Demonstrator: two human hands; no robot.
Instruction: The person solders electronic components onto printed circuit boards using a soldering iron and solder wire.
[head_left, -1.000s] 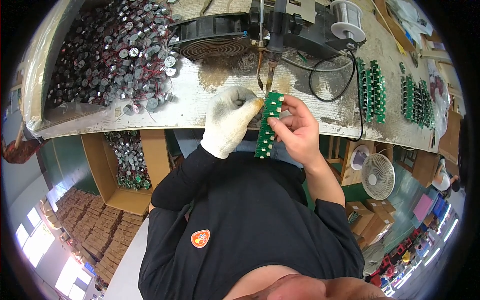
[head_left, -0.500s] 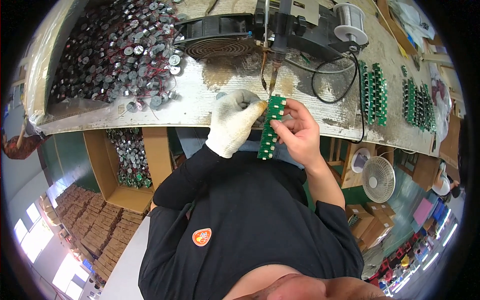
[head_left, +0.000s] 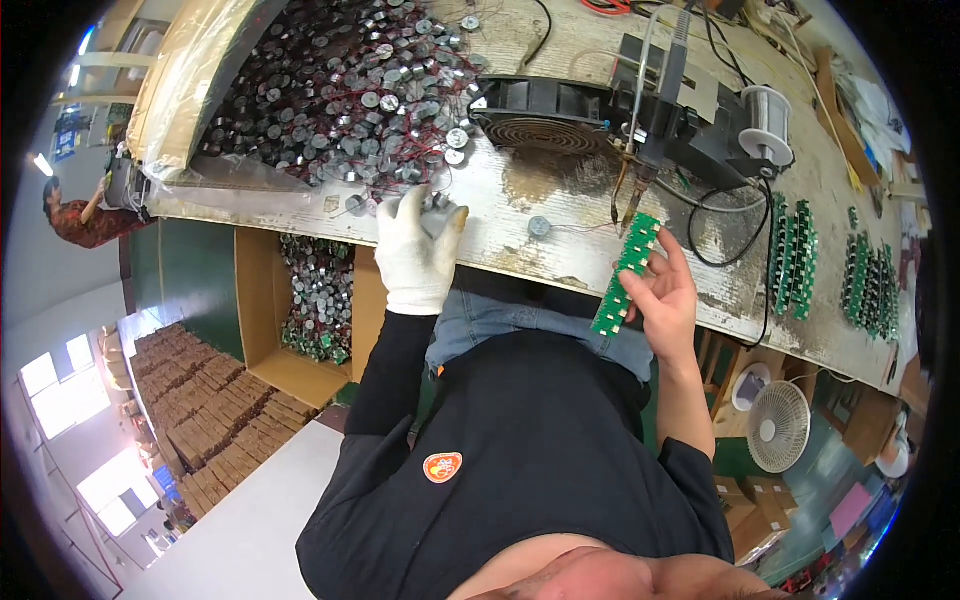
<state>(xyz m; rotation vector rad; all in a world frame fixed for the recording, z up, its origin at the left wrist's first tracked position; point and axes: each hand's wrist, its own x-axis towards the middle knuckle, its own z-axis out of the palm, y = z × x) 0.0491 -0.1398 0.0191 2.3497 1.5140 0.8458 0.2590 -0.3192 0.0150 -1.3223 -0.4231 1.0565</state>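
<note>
My right hand (head_left: 668, 308) pinches a long green circuit board strip (head_left: 638, 257) with pale pads along it, its upper end just below the soldering iron tip (head_left: 630, 207). My left hand (head_left: 415, 262), in a white glove, has its fingers spread at the near edge of a large pile of small round metal parts (head_left: 345, 115) with red wires. Some of these parts lie right by its fingertips; none shows clearly gripped. One single round metal part (head_left: 539, 226) lies on the bench between my hands, its thin wires stretching toward the board.
Behind the iron stand a black fan (head_left: 545, 115) and a solder wire spool (head_left: 765, 125). Rows of green board strips (head_left: 792, 258) lie at the right. Below the bench's left side is a cardboard box (head_left: 262, 335) of parts; a white fan (head_left: 778, 427) stands lower right.
My left hand has left the board and moved left to the pile, fingers spreading. My right hand still holds the strip by the iron. The whole view has shifted, so the bench appears farther right.
</note>
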